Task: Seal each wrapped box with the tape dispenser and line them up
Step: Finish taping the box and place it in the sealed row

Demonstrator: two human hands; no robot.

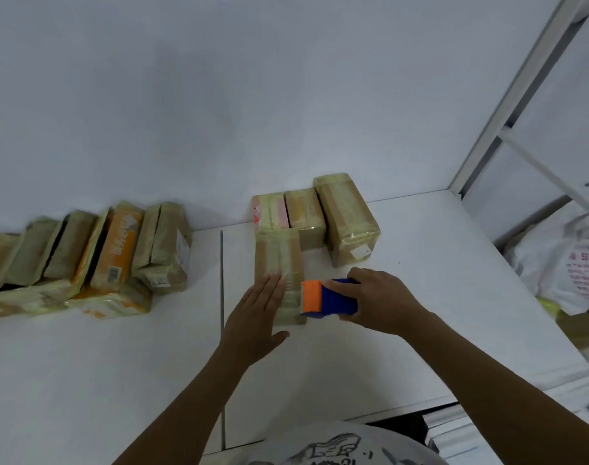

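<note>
A wrapped brown box [279, 260] lies flat on the white table [437, 297] in front of me. My left hand [256, 317] presses on its near left part with straight fingers. My right hand [376, 300] grips the blue tape dispenser [333, 298], whose orange front sits against the box's right edge. Three wrapped boxes stand side by side behind it: one with pink print [271, 211], a middle one [304, 213] and a taller one [348, 218] on the right.
A leaning row of several wrapped boxes [85, 253], some orange-printed, lines the wall at the left, with flat packets [112, 302] in front. A seam [222, 297] splits the table. White shelf posts [507, 105] and plastic bags [568, 263] stand to the right.
</note>
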